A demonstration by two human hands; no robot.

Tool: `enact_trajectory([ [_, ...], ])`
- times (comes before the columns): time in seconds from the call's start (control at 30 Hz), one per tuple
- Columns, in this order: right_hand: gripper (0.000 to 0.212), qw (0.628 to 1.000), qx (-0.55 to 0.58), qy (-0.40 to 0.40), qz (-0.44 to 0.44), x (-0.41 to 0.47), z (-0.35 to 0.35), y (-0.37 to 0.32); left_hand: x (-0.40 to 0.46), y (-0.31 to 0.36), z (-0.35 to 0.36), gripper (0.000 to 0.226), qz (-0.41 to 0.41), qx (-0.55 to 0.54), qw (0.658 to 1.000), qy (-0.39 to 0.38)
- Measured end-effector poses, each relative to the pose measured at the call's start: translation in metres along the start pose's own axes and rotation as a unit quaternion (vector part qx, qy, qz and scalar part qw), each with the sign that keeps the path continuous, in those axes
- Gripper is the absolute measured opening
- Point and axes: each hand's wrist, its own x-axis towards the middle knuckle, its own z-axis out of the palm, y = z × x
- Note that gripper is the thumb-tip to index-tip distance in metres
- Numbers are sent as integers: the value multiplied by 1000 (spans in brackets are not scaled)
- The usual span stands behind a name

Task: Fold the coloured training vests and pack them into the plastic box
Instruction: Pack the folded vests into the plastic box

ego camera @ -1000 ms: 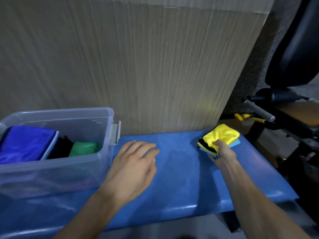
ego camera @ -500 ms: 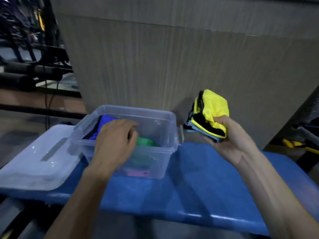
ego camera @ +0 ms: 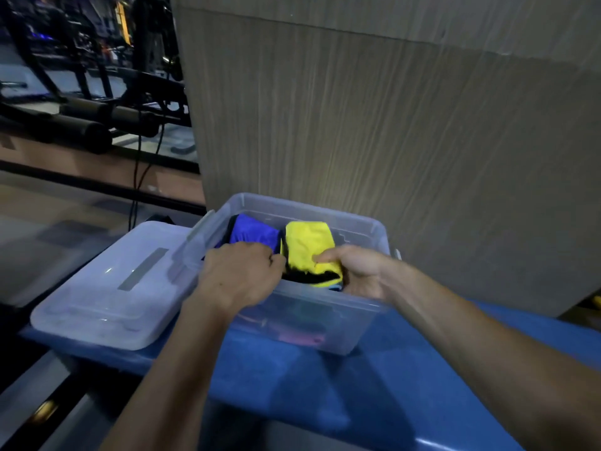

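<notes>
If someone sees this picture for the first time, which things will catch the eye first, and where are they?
The bright yellow folded vest stands out first, inside the clear plastic box at the centre, with the right hand gripping it. Beside it, on its left, lies a deep blue folded vest, and the left hand reaches in over the box's near rim. The box's translucent lid lies to the left on the blue padded bench.

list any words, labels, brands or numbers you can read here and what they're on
None can be read.
Box lid: a plain grey strip, no print visible.
Plastic box: no label visible.
Yellow vest and blue vest: no print visible on the parts that show.
Yellow patch on the gym equipment behind: too blurred to tell if it bears text.
</notes>
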Motion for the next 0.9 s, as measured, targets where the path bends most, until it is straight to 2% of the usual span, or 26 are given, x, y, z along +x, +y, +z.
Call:
enact_trajectory([
  [0.07,41,980,-193,11,51,9,1,6,1,0,1,44,6,6,1000,5],
  [0.13,59,944,-325,44,36,15,1,4,2,-2,2,43,10,8,1000,1],
  [0.2,76,932,-357,70,11,18,0,2,3,-3,3,42,19,14,1000,-5],
  [0.3,121,929,-364,58,26,24,3,5,2,-3,4,43,20,10,1000,12],
  [0.33,124,926,-373,54,24,31,3,7,1,-2,4,43,21,12,1000,17],
  [0.43,106,920,-391,27,10,41,15,6,1,-2,5,43,22,13,1000,16],
  [0.47,87,913,-407,8,-8,38,25,1,1,-1,4,43,21,14,1000,14],
  [0.53,30,884,-463,6,-65,39,42,-5,1,0,2,43,19,15,1000,12],
  [0.57,23,863,-499,24,-79,39,48,-6,0,0,1,44,18,15,1000,13],
  [0.63,34,842,-533,42,-75,40,51,-5,-1,1,0,44,17,14,1000,16],
  [0.7,43,867,-493,25,-59,43,46,-5,-1,0,1,44,17,11,999,24],
  [0.8,89,895,-445,12,10,33,35,-11,-2,-1,2,42,17,1,999,36],
  [0.83,98,903,-430,6,24,31,31,-13,-2,-1,3,41,17,-5,999,42],
  [0.9,98,910,-413,-9,42,22,23,-16,-3,-2,4,40,24,-9,998,61],
])
